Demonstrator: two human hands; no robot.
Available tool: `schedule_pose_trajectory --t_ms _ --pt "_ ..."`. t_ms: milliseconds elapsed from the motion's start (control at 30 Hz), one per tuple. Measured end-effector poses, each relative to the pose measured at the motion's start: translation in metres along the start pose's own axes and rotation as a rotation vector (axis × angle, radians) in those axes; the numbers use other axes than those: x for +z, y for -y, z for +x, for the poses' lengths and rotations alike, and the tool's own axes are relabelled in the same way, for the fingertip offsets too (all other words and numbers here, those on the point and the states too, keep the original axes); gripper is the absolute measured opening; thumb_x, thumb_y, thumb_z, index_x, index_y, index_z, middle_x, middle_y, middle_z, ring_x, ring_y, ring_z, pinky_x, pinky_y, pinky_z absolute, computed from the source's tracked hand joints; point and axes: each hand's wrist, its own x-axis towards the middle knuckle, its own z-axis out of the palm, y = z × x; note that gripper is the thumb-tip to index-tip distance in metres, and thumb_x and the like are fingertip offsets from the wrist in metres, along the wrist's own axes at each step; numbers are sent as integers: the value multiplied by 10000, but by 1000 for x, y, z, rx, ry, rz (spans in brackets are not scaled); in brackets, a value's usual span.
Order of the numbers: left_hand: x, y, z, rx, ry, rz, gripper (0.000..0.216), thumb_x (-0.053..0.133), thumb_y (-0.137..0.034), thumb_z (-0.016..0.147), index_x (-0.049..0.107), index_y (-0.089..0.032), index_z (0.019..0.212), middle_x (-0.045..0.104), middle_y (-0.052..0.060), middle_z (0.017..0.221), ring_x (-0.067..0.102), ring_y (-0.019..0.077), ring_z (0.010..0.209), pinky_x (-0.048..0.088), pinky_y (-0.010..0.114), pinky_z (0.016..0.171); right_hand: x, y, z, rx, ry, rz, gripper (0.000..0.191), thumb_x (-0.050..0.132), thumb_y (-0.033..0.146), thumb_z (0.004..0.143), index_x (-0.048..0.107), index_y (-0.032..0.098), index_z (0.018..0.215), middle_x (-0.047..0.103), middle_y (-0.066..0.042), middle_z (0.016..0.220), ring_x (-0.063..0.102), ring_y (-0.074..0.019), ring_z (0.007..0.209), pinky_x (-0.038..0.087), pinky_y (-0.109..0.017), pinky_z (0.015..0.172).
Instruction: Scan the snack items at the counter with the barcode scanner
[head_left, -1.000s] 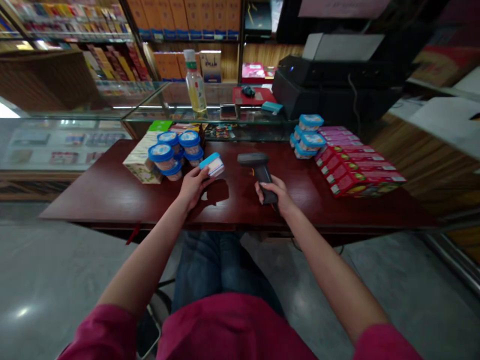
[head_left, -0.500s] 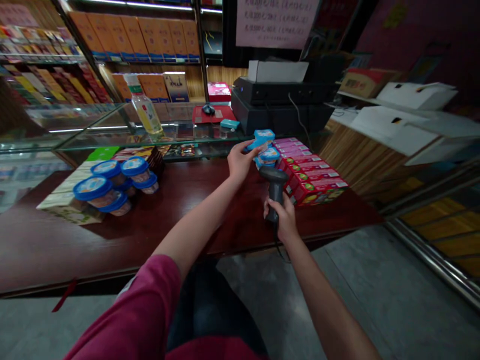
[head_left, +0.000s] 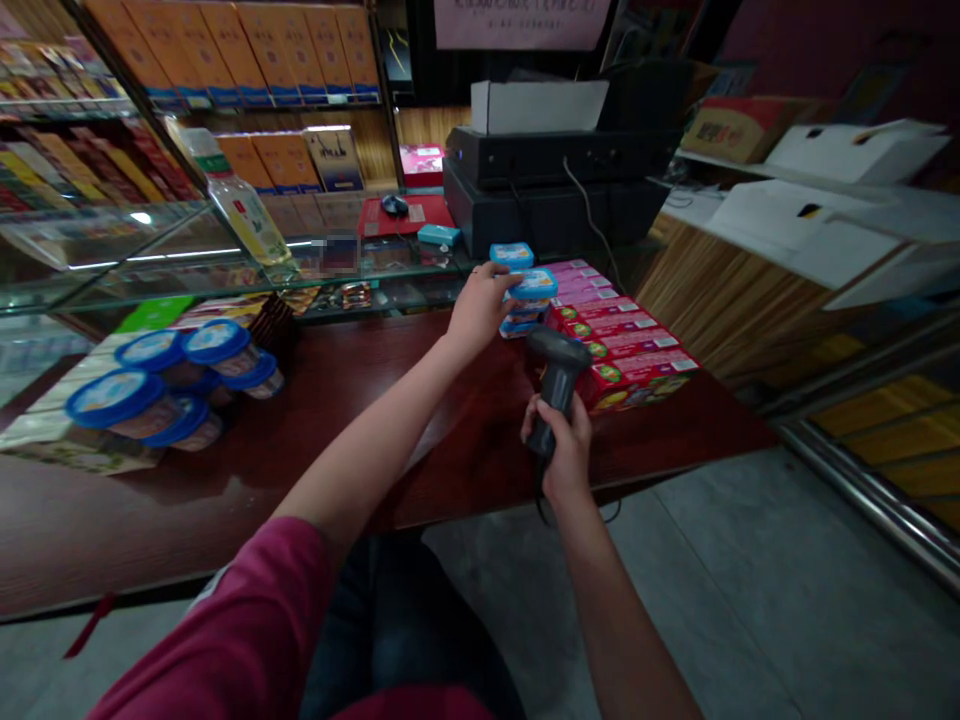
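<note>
My left hand [head_left: 478, 308] reaches to the far side of the counter, its fingers closed on a small blue-lidded tub [head_left: 535, 284]. That tub sits on top of other blue tubs, and another blue-lidded tub [head_left: 511, 256] stands just behind it. My right hand [head_left: 568, 440] grips the handle of a dark barcode scanner [head_left: 556, 385] above the counter, its head pointing away from me. A cord hangs from the handle. Right beside the tubs lie rows of red boxes [head_left: 630, 345] and pink boxes [head_left: 581, 283].
Round blue-lidded cups [head_left: 124, 398] are stacked at the left by pale cartons [head_left: 56, 425]. Behind the dark red counter [head_left: 352, 410], a bottle [head_left: 244, 215] stands on a glass case. Black machines [head_left: 555, 160] and white boxes [head_left: 810, 225] are at the back right.
My left hand has lowered the tilted tub, which now lies level on the stack. The scanner has tilted to the right. The view has shifted slightly to the right and down.
</note>
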Motion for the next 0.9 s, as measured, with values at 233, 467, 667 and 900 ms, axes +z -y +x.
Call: schedule_pose_trajectory --t_ms 233,467,667,900 --pt "-9 -18 -3 -83 15 111 281 642 -142 1015 771 -232 1249 647 130 1462 566 328 1400 598 414 1021 4 2 0 15 -25 -25 367 830 361 678 638 228 961 659 59 696 545 -106 479 451 -243 438" --pt "-30 -1 -41 -45 21 64 613 664 -182 1009 540 -203 1609 523 175 1666 593 334 1451 541 448 1144 1 9 -2 18 98 -102 308 850 360 684 671 228 896 728 20 752 583 -115 496 477 -251 479" --pt "-108 55 -202 64 71 265 524 535 -226 1073 614 -385 1565 670 38 1569 633 235 1439 452 410 1229 28 -4 -12 96 202 -171 306 851 376 741 745 216 980 836 -82 1016 643 -137 512 540 -299 531" --pt "-229 111 -337 -544 -298 475 498 647 -452 1012 685 -376 1502 636 101 1587 512 369 1550 292 547 1322 127 -50 -24 341 584 -99 303 859 426 745 756 203 921 782 -39 875 576 -106 526 505 -254 512"
